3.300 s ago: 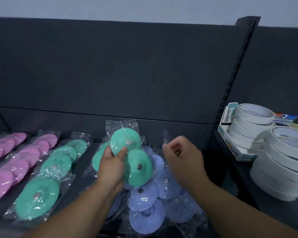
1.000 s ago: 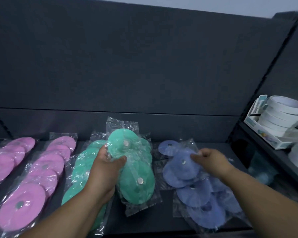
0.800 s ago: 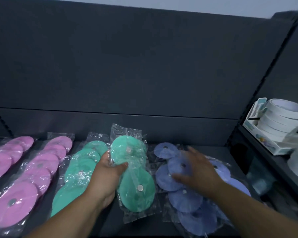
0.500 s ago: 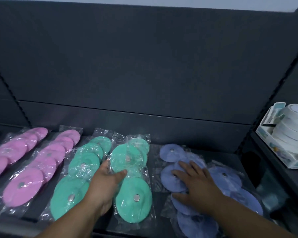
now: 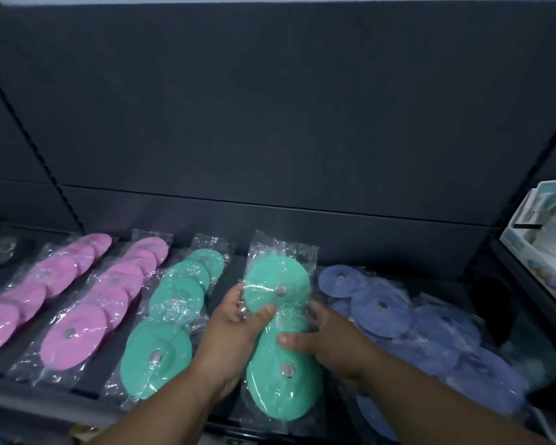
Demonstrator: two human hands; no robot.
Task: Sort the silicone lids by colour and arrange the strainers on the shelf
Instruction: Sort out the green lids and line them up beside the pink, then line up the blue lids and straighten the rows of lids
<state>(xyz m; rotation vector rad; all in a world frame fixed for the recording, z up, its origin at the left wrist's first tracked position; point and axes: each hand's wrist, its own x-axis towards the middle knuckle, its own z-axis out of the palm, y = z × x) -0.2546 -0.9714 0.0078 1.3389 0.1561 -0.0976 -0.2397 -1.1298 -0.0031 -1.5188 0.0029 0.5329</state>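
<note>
At six o'clock on the shelf [image 5: 238,264], left hand [image 5: 235,342] and right hand [image 5: 331,343] curl round the green lid pack [image 5: 283,391], apparently squaring it beside its matching pack [image 5: 170,316] at nine o'clock.

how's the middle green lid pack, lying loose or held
Held. The left hand and right hand both grip the green lid pack at its middle; whether its lower end rests on the shelf cannot be told.
</note>
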